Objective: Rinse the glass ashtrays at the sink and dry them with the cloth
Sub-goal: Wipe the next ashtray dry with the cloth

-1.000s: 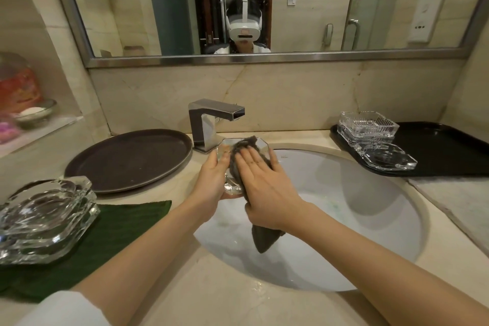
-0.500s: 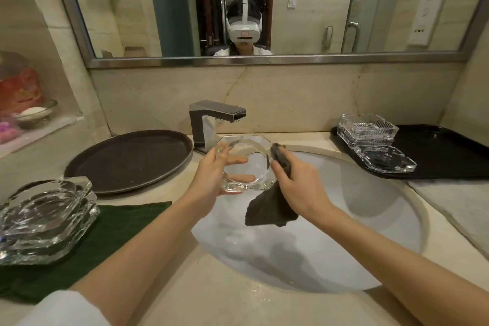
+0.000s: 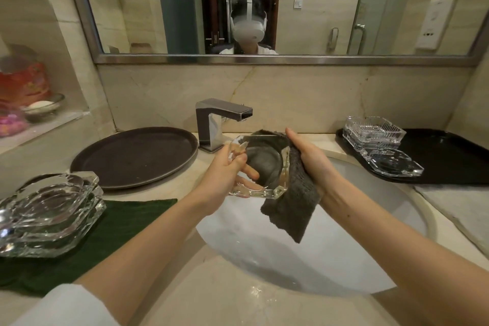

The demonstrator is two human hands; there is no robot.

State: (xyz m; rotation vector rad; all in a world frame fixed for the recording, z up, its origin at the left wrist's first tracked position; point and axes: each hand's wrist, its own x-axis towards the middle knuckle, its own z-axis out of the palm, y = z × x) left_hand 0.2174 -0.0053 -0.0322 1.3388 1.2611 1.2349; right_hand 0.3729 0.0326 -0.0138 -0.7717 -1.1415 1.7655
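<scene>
Over the white sink, my left hand grips a thick octagonal glass ashtray by its left rim, thumb on the rim and fingers inside the bowl. My right hand holds a dark grey cloth against the ashtray's right side and back; the cloth's tail hangs down over the basin. A stack of large glass ashtrays sits on a green mat at the left. Smaller glass ashtrays rest on a black tray at the right.
A square chrome faucet stands just behind the held ashtray. A round brown tray lies left of it. A wall niche at far left holds a soap dish. A pale mat lies on the counter at right.
My right hand lifted off the ashtray's face with the cloth, swung to the right, and now presses the cloth around the ashtray's right side. My left hand kept its grip.
</scene>
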